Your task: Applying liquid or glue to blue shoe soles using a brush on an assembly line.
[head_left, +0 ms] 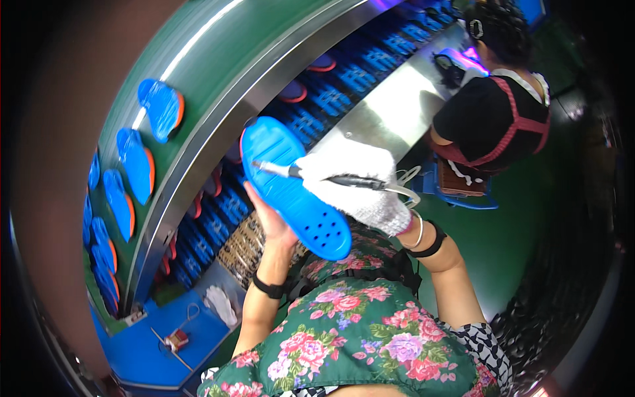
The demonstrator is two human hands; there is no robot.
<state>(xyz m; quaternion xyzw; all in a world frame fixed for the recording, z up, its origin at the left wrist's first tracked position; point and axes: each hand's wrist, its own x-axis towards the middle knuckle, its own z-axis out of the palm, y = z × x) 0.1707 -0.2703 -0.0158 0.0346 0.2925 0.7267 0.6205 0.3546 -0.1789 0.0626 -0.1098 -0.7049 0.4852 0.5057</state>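
A blue insole (286, 193) is tilted up before me, with ridges across its upper part and a patch of small holes near its lower end. My bare left hand (272, 223) grips it from behind and along its left edge; most of those fingers are hidden. In a white knit glove, my right hand (357, 175) closes around a corded pen-like tool, apparently a soldering iron (281, 170). Its metal tip lies over the ridged part of the insole; whether it touches, I cannot tell. A pale cable loops from its rear end past my right wrist.
Blue insoles with orange edges (137, 165) lie on a green conveyor belt (218, 46) with a metal rail (192, 149). Beneath are racks of blue pieces (360, 73). A person (493, 119) sits at the metal bench (380, 112). A white glove (221, 304) lies lower left by a blue surface (152, 351).
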